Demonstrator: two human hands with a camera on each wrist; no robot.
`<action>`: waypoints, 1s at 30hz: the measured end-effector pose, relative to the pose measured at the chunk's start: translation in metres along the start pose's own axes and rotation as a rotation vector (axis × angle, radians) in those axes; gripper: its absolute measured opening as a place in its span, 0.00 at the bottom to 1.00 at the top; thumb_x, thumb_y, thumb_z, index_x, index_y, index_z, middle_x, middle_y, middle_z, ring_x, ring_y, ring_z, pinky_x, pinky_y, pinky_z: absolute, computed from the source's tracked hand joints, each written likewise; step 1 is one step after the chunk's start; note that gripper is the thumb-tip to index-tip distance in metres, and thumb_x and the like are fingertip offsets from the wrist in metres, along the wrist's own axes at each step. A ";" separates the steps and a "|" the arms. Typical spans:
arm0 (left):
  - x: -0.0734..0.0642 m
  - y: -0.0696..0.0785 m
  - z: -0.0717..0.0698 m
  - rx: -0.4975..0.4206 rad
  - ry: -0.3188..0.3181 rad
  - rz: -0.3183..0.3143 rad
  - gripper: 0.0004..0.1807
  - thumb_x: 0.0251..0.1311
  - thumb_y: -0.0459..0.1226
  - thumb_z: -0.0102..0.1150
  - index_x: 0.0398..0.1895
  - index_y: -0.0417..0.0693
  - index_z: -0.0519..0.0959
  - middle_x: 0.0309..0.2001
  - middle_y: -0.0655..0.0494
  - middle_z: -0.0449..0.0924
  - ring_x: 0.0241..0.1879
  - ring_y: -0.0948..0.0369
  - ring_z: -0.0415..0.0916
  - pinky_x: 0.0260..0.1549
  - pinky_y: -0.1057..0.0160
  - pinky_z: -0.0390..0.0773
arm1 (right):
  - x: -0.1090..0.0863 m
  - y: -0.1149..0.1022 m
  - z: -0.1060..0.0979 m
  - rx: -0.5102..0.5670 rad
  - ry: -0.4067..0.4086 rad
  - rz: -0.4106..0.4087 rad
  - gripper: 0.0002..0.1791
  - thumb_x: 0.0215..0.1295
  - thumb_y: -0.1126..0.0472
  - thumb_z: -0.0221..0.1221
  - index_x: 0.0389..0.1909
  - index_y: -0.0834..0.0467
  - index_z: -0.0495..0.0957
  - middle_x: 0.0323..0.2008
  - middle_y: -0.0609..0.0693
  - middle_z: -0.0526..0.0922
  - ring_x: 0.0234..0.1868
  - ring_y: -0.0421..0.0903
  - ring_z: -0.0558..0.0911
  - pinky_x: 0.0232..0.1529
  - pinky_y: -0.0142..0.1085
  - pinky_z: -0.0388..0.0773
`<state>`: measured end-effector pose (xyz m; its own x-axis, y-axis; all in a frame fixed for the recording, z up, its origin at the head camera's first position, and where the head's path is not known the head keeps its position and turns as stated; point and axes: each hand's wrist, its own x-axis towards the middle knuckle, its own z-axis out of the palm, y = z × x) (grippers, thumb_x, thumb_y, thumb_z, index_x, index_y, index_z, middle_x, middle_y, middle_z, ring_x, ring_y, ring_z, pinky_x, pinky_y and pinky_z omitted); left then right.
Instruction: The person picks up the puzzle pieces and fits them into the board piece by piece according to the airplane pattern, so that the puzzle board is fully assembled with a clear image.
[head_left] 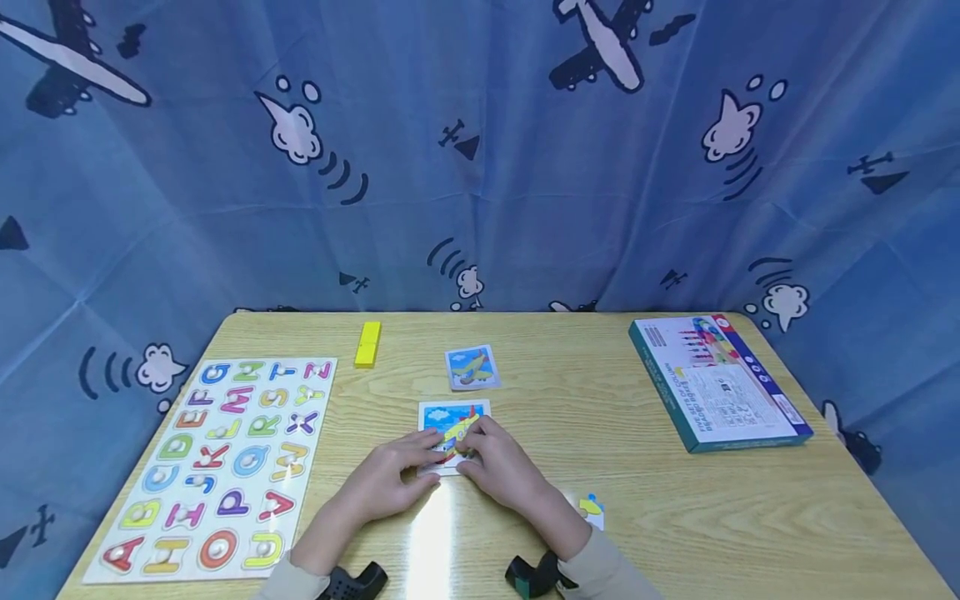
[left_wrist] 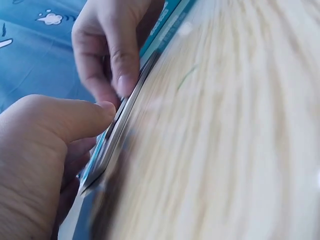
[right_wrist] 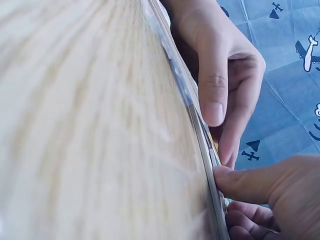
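A small jigsaw puzzle (head_left: 442,415) with a yellow airplane on blue sky lies in a white-edged frame on the table. On its left side rests my left hand (head_left: 392,473), fingers mostly straight, its thumb near the lower edge. My right hand (head_left: 501,467) has its fingers curled over the puzzle's right side and pinches a yellow puzzle piece (head_left: 462,426) there. Both wrist views show the board edge-on, with the right thumb (right_wrist: 235,180) at it; the fingers partly hide the piece. Beyond the puzzle lies a matching airplane picture card (head_left: 472,367).
A loose puzzle piece (head_left: 592,510) lies beside my right forearm. An alphabet board (head_left: 217,467) with knobbed letters covers the table's left side. Yellow blocks (head_left: 367,345) lie at the back left, and a flat box (head_left: 720,383) at the right. A blue curtain (head_left: 480,167) hangs behind.
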<state>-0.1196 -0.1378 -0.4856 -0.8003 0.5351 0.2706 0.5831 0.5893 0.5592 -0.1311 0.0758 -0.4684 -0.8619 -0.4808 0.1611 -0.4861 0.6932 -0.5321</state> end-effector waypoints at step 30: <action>0.007 0.005 0.009 0.009 -0.120 -0.015 0.17 0.63 0.43 0.57 0.55 0.54 0.80 0.65 0.60 0.69 0.68 0.58 0.62 0.66 0.53 0.66 | -0.027 0.012 -0.044 0.116 -0.088 0.089 0.23 0.56 0.61 0.66 0.54 0.60 0.77 0.48 0.49 0.80 0.51 0.45 0.79 0.52 0.44 0.79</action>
<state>-0.1214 -0.1252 -0.4881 -0.7866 0.5946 0.1665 0.5732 0.6029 0.5550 -0.1202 0.1208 -0.4425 -0.8824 -0.4689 0.0383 -0.3840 0.6708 -0.6345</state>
